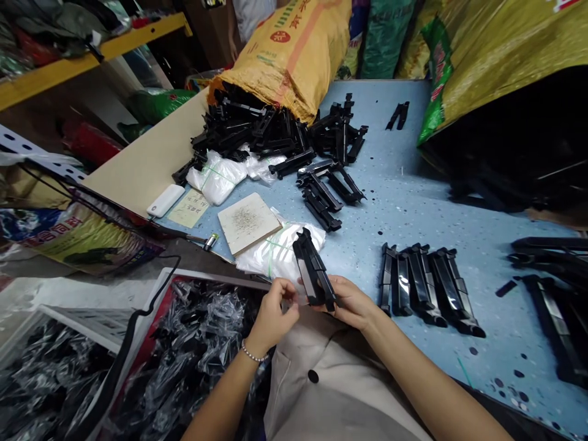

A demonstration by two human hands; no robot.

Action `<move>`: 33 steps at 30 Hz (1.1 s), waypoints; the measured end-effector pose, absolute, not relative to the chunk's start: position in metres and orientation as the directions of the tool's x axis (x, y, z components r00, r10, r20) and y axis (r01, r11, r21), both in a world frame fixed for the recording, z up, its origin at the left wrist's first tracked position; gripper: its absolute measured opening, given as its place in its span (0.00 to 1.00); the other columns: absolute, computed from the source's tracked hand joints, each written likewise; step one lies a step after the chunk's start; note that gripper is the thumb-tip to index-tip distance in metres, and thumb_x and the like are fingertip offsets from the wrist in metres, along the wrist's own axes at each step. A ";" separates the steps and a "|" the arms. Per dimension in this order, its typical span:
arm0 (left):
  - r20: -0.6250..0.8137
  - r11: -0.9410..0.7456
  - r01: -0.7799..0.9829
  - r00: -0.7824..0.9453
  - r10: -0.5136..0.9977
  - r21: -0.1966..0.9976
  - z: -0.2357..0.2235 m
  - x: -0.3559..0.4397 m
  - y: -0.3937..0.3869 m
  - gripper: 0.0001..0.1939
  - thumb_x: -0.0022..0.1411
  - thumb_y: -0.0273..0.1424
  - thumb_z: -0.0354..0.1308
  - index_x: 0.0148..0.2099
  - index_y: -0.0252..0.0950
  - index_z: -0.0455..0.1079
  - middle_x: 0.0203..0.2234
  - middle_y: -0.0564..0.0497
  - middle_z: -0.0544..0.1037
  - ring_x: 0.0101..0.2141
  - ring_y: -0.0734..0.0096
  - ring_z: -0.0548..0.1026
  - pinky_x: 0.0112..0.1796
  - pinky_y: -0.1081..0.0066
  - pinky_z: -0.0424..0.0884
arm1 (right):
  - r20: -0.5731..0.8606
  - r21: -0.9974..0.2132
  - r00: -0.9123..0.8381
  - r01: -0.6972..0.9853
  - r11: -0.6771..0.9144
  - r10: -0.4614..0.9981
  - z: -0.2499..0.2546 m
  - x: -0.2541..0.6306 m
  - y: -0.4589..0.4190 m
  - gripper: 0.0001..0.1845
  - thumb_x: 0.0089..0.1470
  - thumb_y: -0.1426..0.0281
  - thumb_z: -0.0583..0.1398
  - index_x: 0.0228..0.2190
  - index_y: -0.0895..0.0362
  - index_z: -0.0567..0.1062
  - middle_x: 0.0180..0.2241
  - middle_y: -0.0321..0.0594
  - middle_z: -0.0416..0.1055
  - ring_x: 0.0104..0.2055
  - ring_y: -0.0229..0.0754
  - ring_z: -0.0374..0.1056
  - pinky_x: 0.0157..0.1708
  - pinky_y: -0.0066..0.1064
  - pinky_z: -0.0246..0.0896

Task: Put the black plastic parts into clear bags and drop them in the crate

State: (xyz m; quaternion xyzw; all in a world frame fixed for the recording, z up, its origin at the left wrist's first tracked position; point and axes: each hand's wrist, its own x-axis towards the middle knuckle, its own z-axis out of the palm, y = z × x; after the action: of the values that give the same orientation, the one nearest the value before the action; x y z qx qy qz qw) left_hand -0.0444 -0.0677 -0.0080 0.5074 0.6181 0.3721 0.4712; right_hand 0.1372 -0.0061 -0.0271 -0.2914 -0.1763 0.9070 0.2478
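Our right hand (351, 300) grips the lower end of a pair of long black plastic parts (314, 269), tilted above our lap. Our left hand (271, 315), a beaded bracelet at its wrist, curls its fingers just beside them; we cannot tell whether it pinches anything. At our left, a white-rimmed crate (146, 331) holds crumpled clear plastic wrapping around dark contents. Farther off, an orange-yellow woven sack (294, 61) spills black parts onto the speckled blue tabletop (404, 202). Beyond stands a person in a pale garment (252, 21).

Black part (318, 269), speckled blue tabletop (395, 196), orange sack (294, 55), apparently red-striped.
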 end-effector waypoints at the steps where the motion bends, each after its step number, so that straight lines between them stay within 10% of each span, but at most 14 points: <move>1: -0.249 0.254 0.217 -0.051 0.967 0.943 -0.009 -0.043 -0.066 0.11 0.54 0.31 0.55 0.41 0.35 0.61 0.29 0.54 0.70 0.32 0.82 0.68 0.37 0.78 0.65 | -0.442 -0.451 -0.707 -0.358 -0.818 0.553 -0.027 0.135 -0.006 0.21 0.46 0.67 0.69 0.41 0.66 0.76 0.37 0.49 0.75 0.32 0.38 0.74 0.30 0.24 0.72; 16: 0.050 0.066 0.384 -0.284 0.958 0.921 0.007 -0.052 -0.049 0.09 0.57 0.32 0.56 0.30 0.30 0.67 0.32 0.50 0.72 0.35 0.82 0.71 0.37 0.81 0.67 | -0.428 -0.541 -0.650 -0.373 -0.754 0.628 -0.016 0.152 -0.005 0.22 0.48 0.63 0.68 0.42 0.67 0.77 0.38 0.51 0.75 0.32 0.39 0.74 0.30 0.24 0.70; 21: 0.324 -0.240 0.765 0.043 0.945 0.598 0.025 -0.053 -0.056 0.14 0.60 0.23 0.48 0.41 0.36 0.73 0.50 0.46 0.67 0.37 0.85 0.69 0.42 0.77 0.70 | -0.440 -0.550 -0.636 -0.367 -0.750 0.634 -0.006 0.157 -0.006 0.22 0.49 0.63 0.67 0.44 0.63 0.78 0.41 0.49 0.74 0.33 0.37 0.74 0.32 0.23 0.70; 26: 0.342 -0.157 0.919 0.025 0.939 0.363 0.034 -0.049 -0.051 0.14 0.59 0.36 0.55 0.28 0.31 0.72 0.41 0.45 0.70 0.32 0.82 0.68 0.40 0.73 0.71 | -0.413 -0.601 -0.650 -0.332 -0.727 0.638 0.000 0.157 -0.013 0.26 0.47 0.62 0.68 0.46 0.63 0.77 0.36 0.49 0.75 0.31 0.37 0.73 0.33 0.23 0.69; 33: 0.090 -0.192 0.981 0.193 0.977 -0.019 0.040 -0.061 -0.070 0.14 0.56 0.20 0.49 0.38 0.38 0.73 0.59 0.47 0.64 0.32 0.79 0.73 0.29 0.76 0.69 | -0.451 -0.645 -0.538 -0.355 -0.677 0.712 -0.002 0.164 -0.016 0.27 0.43 0.61 0.70 0.43 0.63 0.78 0.35 0.47 0.75 0.33 0.37 0.73 0.34 0.23 0.69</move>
State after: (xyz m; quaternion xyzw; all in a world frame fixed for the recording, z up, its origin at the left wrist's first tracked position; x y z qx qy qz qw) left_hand -0.0609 -0.0700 0.0402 0.7715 0.6345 0.0287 -0.0358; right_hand 0.1644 -0.0156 -0.0024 -0.3614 -0.2470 0.8413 0.3172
